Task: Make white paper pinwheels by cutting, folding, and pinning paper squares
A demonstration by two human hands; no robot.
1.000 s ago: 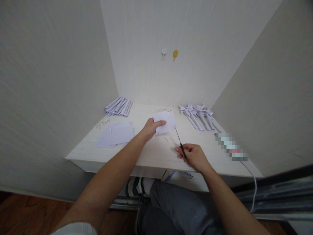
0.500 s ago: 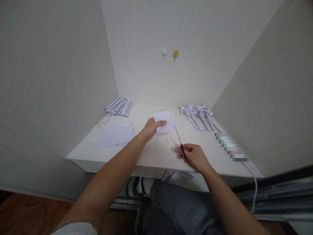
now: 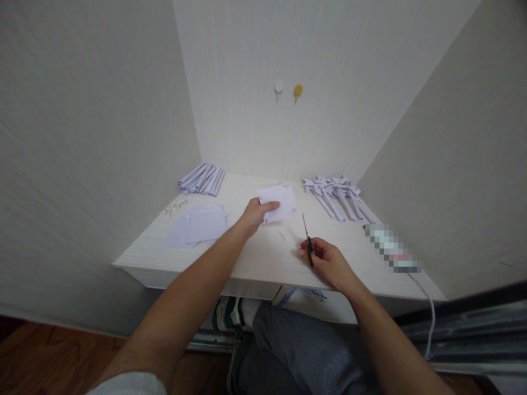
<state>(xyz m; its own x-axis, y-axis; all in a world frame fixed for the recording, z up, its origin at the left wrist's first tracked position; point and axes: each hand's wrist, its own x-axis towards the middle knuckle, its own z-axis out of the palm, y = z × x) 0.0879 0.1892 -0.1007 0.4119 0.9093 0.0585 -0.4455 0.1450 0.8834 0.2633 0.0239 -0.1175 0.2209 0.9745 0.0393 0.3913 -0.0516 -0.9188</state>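
My left hand [image 3: 254, 214] pinches a folded white paper sheet [image 3: 280, 202] and holds it just above the pale wooden desk [image 3: 255, 255]. My right hand [image 3: 327, 263] grips small black-handled scissors [image 3: 307, 237]. Their blades point up and away, a short gap to the right of the paper, and do not touch it. A tiny paper scrap [image 3: 281, 234] lies on the desk between my hands.
Flat white sheets [image 3: 197, 227] lie at the left, with small bits [image 3: 173, 208] beside them. A bundle of folded paper strips [image 3: 201, 179] sits at the back left and paper bows [image 3: 335, 193] at the back right. A blurred object [image 3: 391, 249] with a white cable [image 3: 428, 312] lies at the right edge.
The scissors have drawn back from the paper's lower right edge and now point more upright. My left hand and the paper have hardly moved.
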